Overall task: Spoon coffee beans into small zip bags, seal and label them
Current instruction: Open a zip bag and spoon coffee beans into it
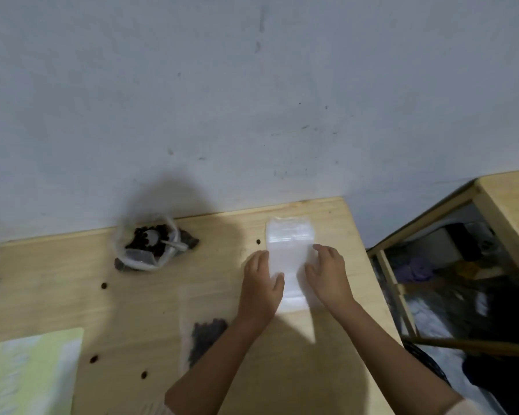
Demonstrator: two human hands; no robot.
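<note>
**Both hands lying flat on empty zip bags at the right of the table**

Nearest the camera, two bare forearms are running up from the lower edge and converging over the table (72,295). At the lower left a pale green sheet (30,369) is lying on the wood, its print too blurred to read. Just left of the left forearm a filled zip bag (206,333) is lying flat, with dark beans sitting in its lower half. Loose beans (94,358) are lying scattered on the wood nearby.

Further in, the left hand (261,286) is resting palm down on the left edge of the empty zip bags (288,241). Its fingers (259,260) are lying nearly straight and close together, and the thumb is lying across the plastic. The right hand (330,277) is resting palm down on the right edge, its fingers (324,250) lightly bent with the tips touching the plastic. Neither hand is gripping anything. Blur is hiding how many bags there are.

Farther back and to the left, near the table's rear edge, an open bag of coffee beans (144,250) is standing with a white spoon (162,239) lying in it. Behind it a grey wall (252,100) is filling the view. A second wooden table (510,202) is standing apart at the right.
</note>
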